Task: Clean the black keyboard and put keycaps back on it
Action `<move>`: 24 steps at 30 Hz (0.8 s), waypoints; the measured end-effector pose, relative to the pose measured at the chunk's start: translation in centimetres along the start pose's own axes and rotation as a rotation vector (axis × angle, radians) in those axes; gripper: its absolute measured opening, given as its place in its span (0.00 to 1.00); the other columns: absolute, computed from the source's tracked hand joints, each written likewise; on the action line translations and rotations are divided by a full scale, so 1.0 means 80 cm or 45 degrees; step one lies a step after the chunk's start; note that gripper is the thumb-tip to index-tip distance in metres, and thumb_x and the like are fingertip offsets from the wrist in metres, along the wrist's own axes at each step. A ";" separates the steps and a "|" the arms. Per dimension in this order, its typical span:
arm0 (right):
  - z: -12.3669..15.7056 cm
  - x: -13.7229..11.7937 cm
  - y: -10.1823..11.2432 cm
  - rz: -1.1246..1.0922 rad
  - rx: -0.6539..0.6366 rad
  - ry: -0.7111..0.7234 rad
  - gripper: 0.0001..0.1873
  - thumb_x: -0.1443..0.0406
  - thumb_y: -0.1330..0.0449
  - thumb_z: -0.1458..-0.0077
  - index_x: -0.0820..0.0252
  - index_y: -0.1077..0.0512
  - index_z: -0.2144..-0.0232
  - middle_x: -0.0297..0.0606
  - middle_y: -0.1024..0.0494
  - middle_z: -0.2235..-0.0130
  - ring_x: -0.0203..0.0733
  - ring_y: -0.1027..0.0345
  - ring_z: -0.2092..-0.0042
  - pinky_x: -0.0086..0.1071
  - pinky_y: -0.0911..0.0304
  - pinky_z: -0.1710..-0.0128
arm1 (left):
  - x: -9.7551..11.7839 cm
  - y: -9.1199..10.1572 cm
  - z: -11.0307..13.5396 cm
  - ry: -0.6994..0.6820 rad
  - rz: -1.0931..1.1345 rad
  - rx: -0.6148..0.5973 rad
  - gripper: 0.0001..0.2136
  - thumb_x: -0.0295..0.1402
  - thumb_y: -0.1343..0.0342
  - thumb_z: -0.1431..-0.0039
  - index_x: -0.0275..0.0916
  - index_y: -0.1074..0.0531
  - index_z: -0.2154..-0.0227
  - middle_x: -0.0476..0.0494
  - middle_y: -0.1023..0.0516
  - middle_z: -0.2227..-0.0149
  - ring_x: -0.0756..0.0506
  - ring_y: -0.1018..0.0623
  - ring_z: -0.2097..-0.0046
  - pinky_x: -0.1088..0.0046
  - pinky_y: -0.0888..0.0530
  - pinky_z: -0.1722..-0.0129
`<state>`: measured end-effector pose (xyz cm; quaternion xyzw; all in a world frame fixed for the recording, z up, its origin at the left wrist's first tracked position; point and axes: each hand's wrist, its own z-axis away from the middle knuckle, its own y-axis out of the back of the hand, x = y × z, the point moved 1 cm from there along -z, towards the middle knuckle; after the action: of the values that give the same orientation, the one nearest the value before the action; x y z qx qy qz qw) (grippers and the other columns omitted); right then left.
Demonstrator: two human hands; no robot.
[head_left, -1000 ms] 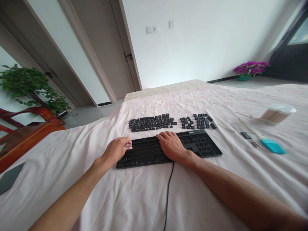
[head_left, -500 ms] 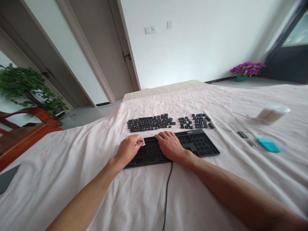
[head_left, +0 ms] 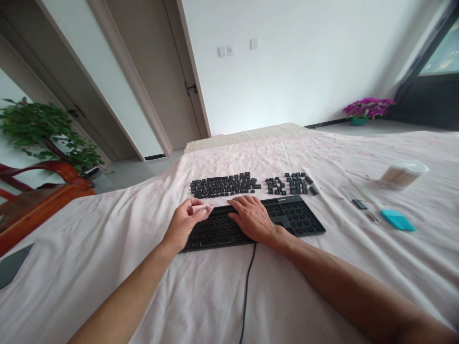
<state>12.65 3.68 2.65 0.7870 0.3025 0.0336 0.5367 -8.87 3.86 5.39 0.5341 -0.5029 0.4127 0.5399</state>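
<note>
A black keyboard [head_left: 304, 217] with its keycaps off lies in front of me, slightly tilted across the cloth. My left hand [head_left: 182, 222] is over its left end, pinching a small folded pink cloth [head_left: 201, 209] between thumb and fingers. On the middle of the keyboard rests my right hand [head_left: 253, 217], palm down, fingers stretched toward the top edge and holding nothing. It hides part of the key area. Behind the keyboard, loose black keycaps [head_left: 224, 185] are laid out in rows, and a second group of keycaps [head_left: 297, 184] sits to the right.
A pale floral sheet [head_left: 201, 296] covers the surface. The keyboard's cable [head_left: 245, 291] runs toward me. At the right are a blue-green brush [head_left: 398, 220], slim tools [head_left: 373, 216] and a clear tub of cotton swabs [head_left: 403, 174]. A dark flat object [head_left: 14, 267] lies at the left edge.
My left hand has drawn back a little to the left and turned, showing more of the pink cloth. My right thumb has spread from the fingers; that hand stays on the keyboard.
</note>
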 end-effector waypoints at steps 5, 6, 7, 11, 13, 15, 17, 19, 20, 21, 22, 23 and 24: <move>0.000 -0.022 0.008 -0.898 0.052 -0.146 0.24 0.52 0.40 0.46 0.57 0.33 0.51 0.40 0.25 0.55 0.42 0.32 0.54 0.36 0.37 0.55 | -0.004 -0.057 0.017 0.094 0.712 0.001 0.14 0.33 0.33 0.55 0.40 0.32 0.68 0.51 0.22 0.65 0.51 0.23 0.62 0.75 0.28 0.60; 0.000 -0.028 0.006 -1.080 0.060 -0.184 0.22 0.52 0.39 0.47 0.58 0.32 0.53 0.39 0.25 0.56 0.41 0.32 0.56 0.35 0.36 0.57 | -0.004 -0.066 0.020 0.106 0.764 -0.027 0.12 0.32 0.33 0.55 0.39 0.31 0.69 0.51 0.22 0.65 0.52 0.24 0.61 0.76 0.28 0.60; 0.001 -0.033 0.003 -1.237 0.079 -0.221 0.20 0.53 0.39 0.47 0.58 0.32 0.56 0.38 0.25 0.58 0.40 0.31 0.58 0.34 0.35 0.58 | -0.003 -0.074 0.022 0.102 0.802 -0.037 0.11 0.32 0.34 0.54 0.39 0.30 0.69 0.51 0.23 0.66 0.52 0.24 0.61 0.77 0.29 0.59; 0.004 -0.044 -0.002 -1.598 0.205 -0.347 0.12 0.55 0.43 0.43 0.57 0.32 0.64 0.35 0.26 0.65 0.37 0.33 0.65 0.32 0.35 0.62 | -0.003 -0.089 0.027 0.109 0.724 -0.093 0.10 0.33 0.34 0.53 0.38 0.28 0.68 0.49 0.22 0.63 0.51 0.24 0.62 0.74 0.29 0.58; 0.001 -0.036 0.003 -1.647 0.252 -0.382 0.12 0.55 0.44 0.42 0.57 0.33 0.65 0.35 0.26 0.66 0.37 0.33 0.66 0.32 0.36 0.62 | -0.003 -0.081 0.026 0.080 0.519 -0.189 0.12 0.34 0.35 0.52 0.38 0.27 0.64 0.45 0.21 0.59 0.47 0.23 0.58 0.70 0.30 0.54; -0.006 -0.019 0.015 -1.589 0.255 -0.376 0.12 0.54 0.44 0.43 0.57 0.34 0.65 0.35 0.25 0.67 0.37 0.33 0.66 0.31 0.36 0.63 | -0.003 -0.059 0.022 -0.038 0.194 -0.177 0.12 0.33 0.37 0.51 0.38 0.27 0.62 0.43 0.22 0.58 0.44 0.24 0.54 0.66 0.31 0.50; -0.015 0.004 0.027 -1.377 0.165 -0.335 0.13 0.54 0.44 0.42 0.58 0.31 0.65 0.34 0.25 0.69 0.37 0.33 0.68 0.31 0.37 0.65 | -0.007 -0.027 0.017 -0.219 -0.239 0.026 0.10 0.32 0.41 0.48 0.40 0.27 0.61 0.44 0.22 0.58 0.44 0.24 0.54 0.64 0.31 0.49; -0.024 0.027 0.036 -1.019 0.052 -0.319 0.15 0.54 0.45 0.42 0.59 0.27 0.66 0.33 0.27 0.73 0.38 0.33 0.70 0.31 0.37 0.67 | -0.015 0.007 0.010 -0.382 -0.620 0.177 0.08 0.32 0.46 0.44 0.41 0.26 0.62 0.44 0.23 0.56 0.43 0.26 0.51 0.63 0.34 0.46; -0.028 0.035 0.039 -0.840 -0.028 -0.289 0.14 0.55 0.45 0.42 0.59 0.26 0.65 0.34 0.27 0.73 0.38 0.32 0.69 0.31 0.37 0.66 | -0.022 0.022 0.006 -0.419 -0.766 0.236 0.08 0.32 0.46 0.44 0.42 0.26 0.62 0.44 0.23 0.56 0.42 0.27 0.50 0.62 0.35 0.45; -0.032 0.039 0.039 -0.660 -0.096 -0.239 0.14 0.57 0.45 0.42 0.59 0.24 0.65 0.35 0.25 0.71 0.39 0.31 0.67 0.32 0.37 0.64 | -0.030 0.036 0.002 -0.426 -0.874 0.260 0.08 0.33 0.47 0.44 0.42 0.26 0.62 0.44 0.23 0.56 0.41 0.27 0.49 0.62 0.35 0.45; -0.035 0.041 0.038 -0.500 -0.154 -0.186 0.13 0.59 0.45 0.42 0.59 0.24 0.64 0.37 0.24 0.68 0.40 0.30 0.64 0.32 0.37 0.62 | -0.039 0.047 -0.002 -0.416 -0.940 0.272 0.09 0.35 0.47 0.43 0.43 0.26 0.61 0.44 0.23 0.55 0.41 0.28 0.49 0.62 0.35 0.45; -0.038 0.038 0.036 -0.369 -0.200 -0.129 0.12 0.61 0.45 0.41 0.59 0.24 0.62 0.38 0.23 0.64 0.40 0.30 0.61 0.32 0.37 0.59 | -0.049 0.057 -0.006 -0.398 -0.967 0.277 0.10 0.36 0.48 0.43 0.43 0.26 0.60 0.44 0.23 0.54 0.41 0.27 0.49 0.63 0.35 0.44; -0.041 0.033 0.033 -0.273 -0.231 -0.080 0.11 0.64 0.45 0.41 0.59 0.25 0.61 0.40 0.23 0.61 0.40 0.29 0.58 0.31 0.38 0.57 | -0.058 0.063 -0.009 -0.367 -0.962 0.271 0.12 0.38 0.49 0.42 0.42 0.26 0.58 0.44 0.23 0.53 0.42 0.27 0.48 0.63 0.35 0.44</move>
<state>14.73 7.14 5.56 0.6991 0.3635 -0.0214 0.6153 -14.49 5.46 1.68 0.7863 -0.2965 0.1562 0.5191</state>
